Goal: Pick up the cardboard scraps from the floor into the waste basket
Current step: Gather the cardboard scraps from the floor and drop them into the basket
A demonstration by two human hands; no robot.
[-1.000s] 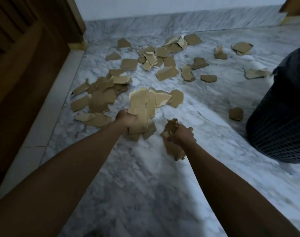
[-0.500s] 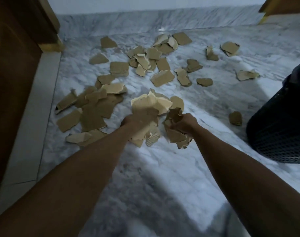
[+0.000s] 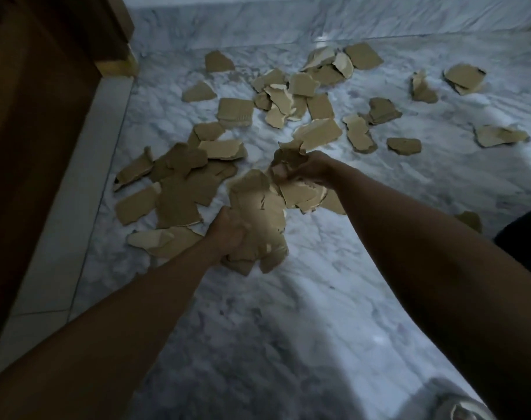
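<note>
Torn brown cardboard scraps (image 3: 317, 106) lie scattered over the grey marble floor (image 3: 303, 313), thickest at the left and the far middle. My left hand (image 3: 228, 233) grips a thick bundle of scraps (image 3: 258, 213) held just above the floor. My right hand (image 3: 309, 169) reaches further out and holds a smaller bunch of scraps (image 3: 291, 159), with more pieces hanging below it. The dark waste basket (image 3: 528, 237) shows only as a sliver at the right edge.
A dark wooden door and frame (image 3: 46, 116) run along the left, with a pale stone threshold (image 3: 85, 192) beside them. A marble skirting (image 3: 288, 22) closes off the far side. A single scrap (image 3: 470, 219) lies near the basket.
My right hand has moved forward and up past the left hand's bundle. The view has turned left, so the basket has slid almost out at the right.
</note>
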